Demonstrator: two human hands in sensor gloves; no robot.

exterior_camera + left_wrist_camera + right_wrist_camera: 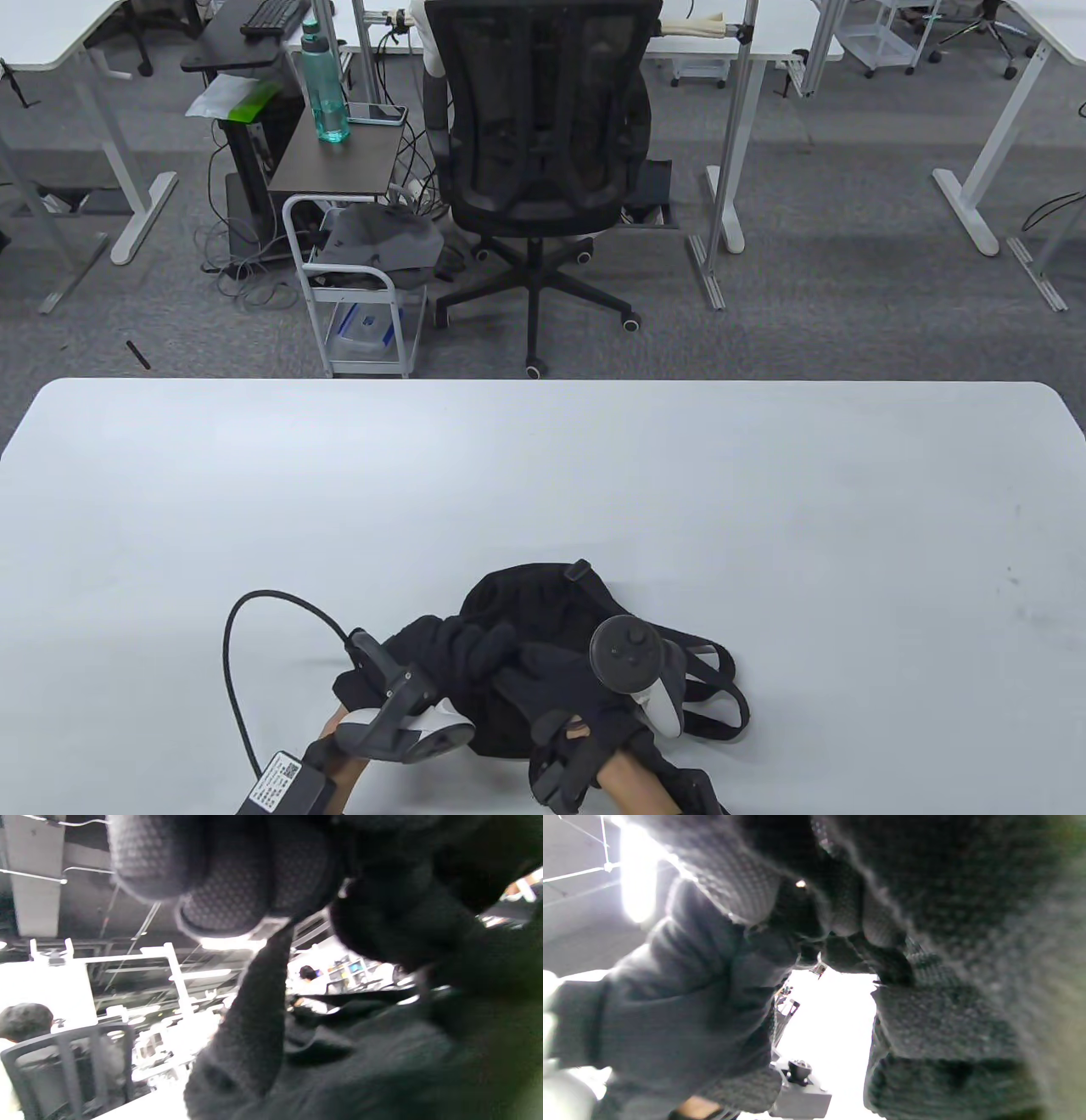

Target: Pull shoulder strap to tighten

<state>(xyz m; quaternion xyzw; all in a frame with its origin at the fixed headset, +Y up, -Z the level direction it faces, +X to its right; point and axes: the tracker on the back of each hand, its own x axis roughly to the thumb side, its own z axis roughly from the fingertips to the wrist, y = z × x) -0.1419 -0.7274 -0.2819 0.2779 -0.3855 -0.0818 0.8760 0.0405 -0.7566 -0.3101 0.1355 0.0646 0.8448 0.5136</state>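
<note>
A small black backpack (pixel 526 594) lies on the white table (pixel 543 492) near its front edge. Its thin black shoulder straps (pixel 721 696) loop out to the right. My left hand (pixel 462 649) in a black glove rests on the bag's left side, fingers curled on the fabric. My right hand (pixel 560 671) lies on the bag's middle, touching the left hand. In the left wrist view my curled fingers (pixel 220 882) hang over dark fabric (pixel 382 1052). In the right wrist view both gloved hands (pixel 721 984) meet close together; what they hold is hidden.
A black cable (pixel 254 628) loops on the table left of the bag. Behind the table stand a black office chair (pixel 543 153), a white cart (pixel 361 297) and a side table with a green bottle (pixel 327 85).
</note>
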